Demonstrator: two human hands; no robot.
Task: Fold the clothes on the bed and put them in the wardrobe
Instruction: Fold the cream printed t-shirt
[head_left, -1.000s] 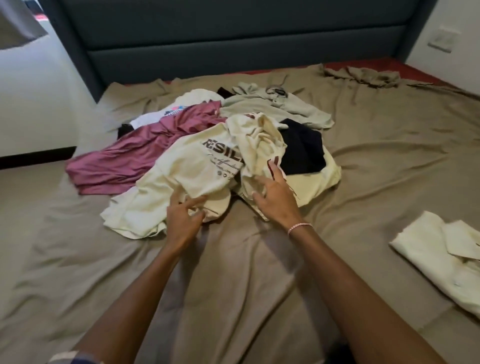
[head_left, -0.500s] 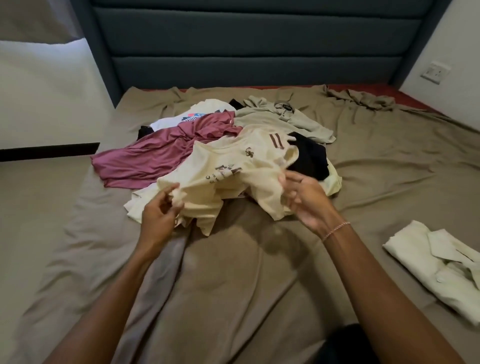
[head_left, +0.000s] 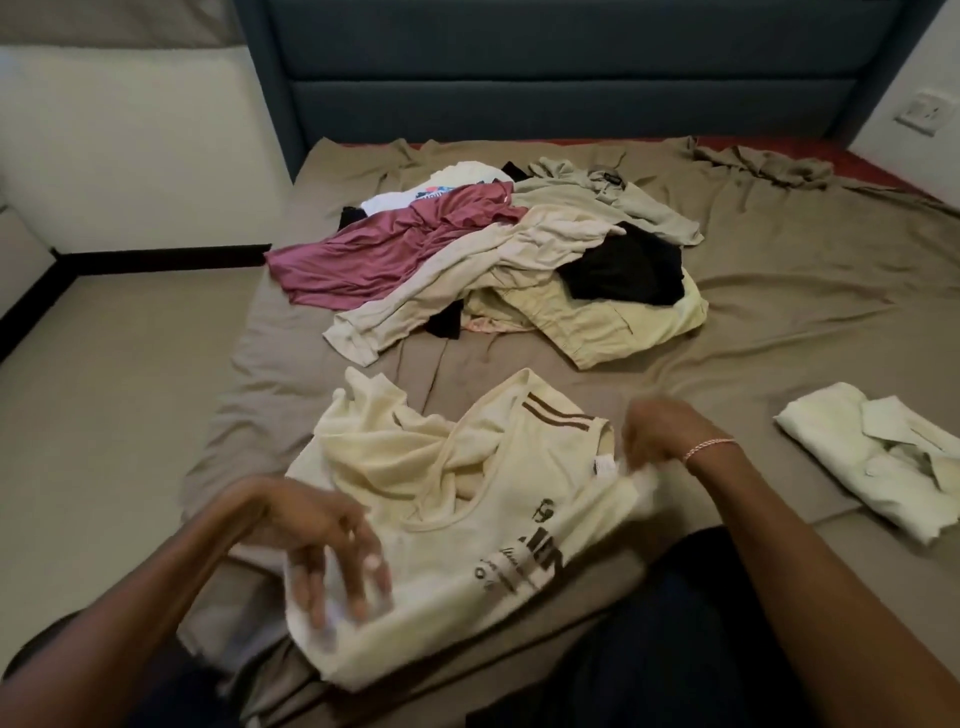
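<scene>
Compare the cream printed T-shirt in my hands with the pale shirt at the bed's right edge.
The cream T-shirt is spread out and rumpled; the pale shirt is already folded. The cream T-shirt carries dark lettering and two brown stripes; the pale shirt looks plain, with a collar. The left hand and right hand hold the cream T-shirt; nothing touches the pale shirt. Both are light-coloured, apart from the pile.

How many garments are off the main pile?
2: the cream printed tee spread at the near edge, and the folded pale shirt on the bed's right. More may lie out of frame.
</scene>
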